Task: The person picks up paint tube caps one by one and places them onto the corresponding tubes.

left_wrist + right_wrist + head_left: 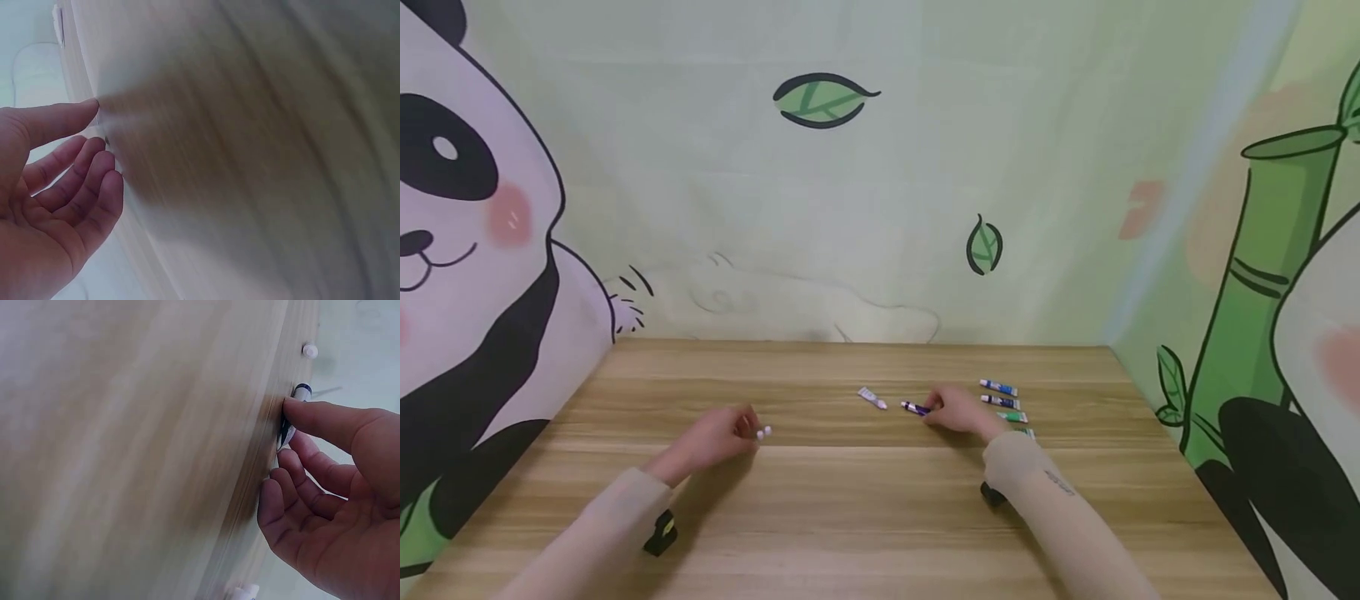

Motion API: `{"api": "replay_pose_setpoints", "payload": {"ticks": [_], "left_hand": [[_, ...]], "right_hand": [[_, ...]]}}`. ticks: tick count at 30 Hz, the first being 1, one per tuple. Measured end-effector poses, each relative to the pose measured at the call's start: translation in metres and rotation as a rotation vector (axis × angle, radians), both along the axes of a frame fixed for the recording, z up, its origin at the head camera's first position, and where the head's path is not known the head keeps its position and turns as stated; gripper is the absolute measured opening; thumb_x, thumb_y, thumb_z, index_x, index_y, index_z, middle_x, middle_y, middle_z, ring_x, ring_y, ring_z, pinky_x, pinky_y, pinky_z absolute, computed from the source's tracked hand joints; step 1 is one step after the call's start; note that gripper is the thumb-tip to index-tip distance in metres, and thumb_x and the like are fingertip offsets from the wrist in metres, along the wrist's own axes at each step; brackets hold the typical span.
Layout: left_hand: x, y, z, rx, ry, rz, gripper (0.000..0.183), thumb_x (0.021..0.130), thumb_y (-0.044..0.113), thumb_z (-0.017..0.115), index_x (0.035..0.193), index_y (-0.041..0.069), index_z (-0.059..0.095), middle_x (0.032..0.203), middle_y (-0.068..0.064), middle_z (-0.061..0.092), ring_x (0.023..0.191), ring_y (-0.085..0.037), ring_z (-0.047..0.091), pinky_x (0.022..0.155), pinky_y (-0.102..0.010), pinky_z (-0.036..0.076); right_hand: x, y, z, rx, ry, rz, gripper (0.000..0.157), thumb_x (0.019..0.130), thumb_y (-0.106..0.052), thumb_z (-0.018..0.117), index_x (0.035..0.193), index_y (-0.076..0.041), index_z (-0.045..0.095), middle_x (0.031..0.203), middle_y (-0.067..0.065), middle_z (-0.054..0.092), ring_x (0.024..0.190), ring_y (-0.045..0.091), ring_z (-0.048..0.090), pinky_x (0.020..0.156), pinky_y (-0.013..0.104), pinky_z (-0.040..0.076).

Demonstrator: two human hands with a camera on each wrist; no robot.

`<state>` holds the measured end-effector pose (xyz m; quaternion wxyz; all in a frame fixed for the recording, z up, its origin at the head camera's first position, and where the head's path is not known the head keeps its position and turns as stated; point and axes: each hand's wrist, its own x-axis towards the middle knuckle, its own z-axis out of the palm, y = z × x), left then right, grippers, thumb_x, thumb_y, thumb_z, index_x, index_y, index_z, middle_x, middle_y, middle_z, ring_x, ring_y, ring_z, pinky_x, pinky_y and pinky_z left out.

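Observation:
My right hand [958, 411] pinches a small paint tube [914, 408] with a dark purple label and dark cap, low over the wooden table [850, 517]. Thumb and index finger lie on its sides in the right wrist view. To its left lies a white paint tube [871, 397] with a pale cap. Further left, my left hand [718, 437] is low at the tabletop, thumb and index finger around small white-capped tubes [763, 433]. Only the two white caps stick out past the fingertips; the rest is hidden by the hand.
Right of my right hand several paint tubes lie in a column: a blue tube [998, 387], a dark blue tube [1001, 402], a green tube [1012, 416] and one partly behind the wrist. A printed backdrop [700, 167] rises behind the table's far edge.

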<state>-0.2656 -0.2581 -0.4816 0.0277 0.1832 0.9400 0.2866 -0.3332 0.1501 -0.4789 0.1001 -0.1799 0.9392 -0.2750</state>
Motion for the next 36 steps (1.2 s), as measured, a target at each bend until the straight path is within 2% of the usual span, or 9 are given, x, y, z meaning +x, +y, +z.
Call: {"api": "replay_pose_setpoints", "payload": {"ticks": [3,10,18,24,29,32,36], "left_hand": [[-0.003,0.001,-0.001,0.008,-0.009,0.014,0.015,0.084,0.009,0.076,0.093,0.004,0.065,0.084,-0.002,0.066,0.077,-0.016,0.060,0.069,-0.035,0.051],[-0.005,0.002,-0.005,0.007,0.005,-0.010,0.007,0.090,0.012,0.072,0.088,0.007,0.068,0.080,0.003,0.065,0.073,-0.012,0.057,0.067,-0.032,0.049],[-0.006,-0.003,-0.008,0.029,0.007,-0.032,0.006,0.089,0.008,0.072,0.086,0.006,0.068,0.079,0.003,0.064,0.072,-0.011,0.055,0.066,-0.029,0.047],[-0.006,-0.007,-0.005,0.054,-0.005,-0.014,0.008,0.090,0.012,0.072,0.086,0.007,0.067,0.079,0.003,0.064,0.073,-0.012,0.056,0.067,-0.031,0.047],[-0.007,-0.011,-0.001,0.114,-0.045,0.037,0.008,0.093,0.012,0.070,0.093,0.005,0.067,0.084,-0.001,0.066,0.075,-0.014,0.058,0.067,-0.033,0.049],[-0.009,-0.012,0.005,0.130,-0.024,0.061,0.009,0.094,0.011,0.067,0.096,0.002,0.068,0.088,-0.005,0.068,0.080,-0.018,0.061,0.069,-0.034,0.051],[-0.012,-0.013,0.014,0.135,0.013,0.079,0.010,0.096,0.010,0.066,0.097,0.000,0.068,0.092,-0.008,0.070,0.086,-0.020,0.063,0.073,-0.036,0.051]], "right_hand": [[0.002,0.003,0.001,0.011,0.009,0.010,0.015,0.089,-0.012,0.077,0.098,-0.003,0.069,0.084,0.002,0.063,0.076,0.015,0.055,0.072,0.031,0.048],[0.007,0.009,0.001,0.014,0.011,0.063,0.013,0.090,-0.012,0.076,0.097,-0.003,0.070,0.078,0.000,0.061,0.070,0.013,0.053,0.065,0.027,0.045],[0.008,0.014,-0.001,0.033,0.025,0.085,0.012,0.090,-0.014,0.076,0.094,-0.005,0.068,0.077,-0.001,0.060,0.069,0.012,0.053,0.064,0.026,0.045],[0.009,0.017,0.001,0.027,0.038,0.091,0.012,0.089,-0.013,0.075,0.093,-0.005,0.068,0.077,-0.001,0.061,0.068,0.012,0.053,0.063,0.026,0.045],[0.008,0.018,0.001,-0.010,0.034,0.054,0.010,0.089,-0.012,0.074,0.093,-0.005,0.067,0.078,0.000,0.061,0.067,0.012,0.054,0.062,0.026,0.045],[0.006,0.019,0.002,-0.037,0.028,0.006,0.010,0.090,-0.012,0.074,0.094,-0.006,0.067,0.079,0.000,0.062,0.067,0.012,0.054,0.060,0.026,0.044],[0.006,0.022,0.012,-0.077,0.032,-0.021,0.012,0.091,-0.013,0.073,0.097,-0.005,0.067,0.081,0.002,0.063,0.064,0.013,0.054,0.058,0.027,0.044]]}}
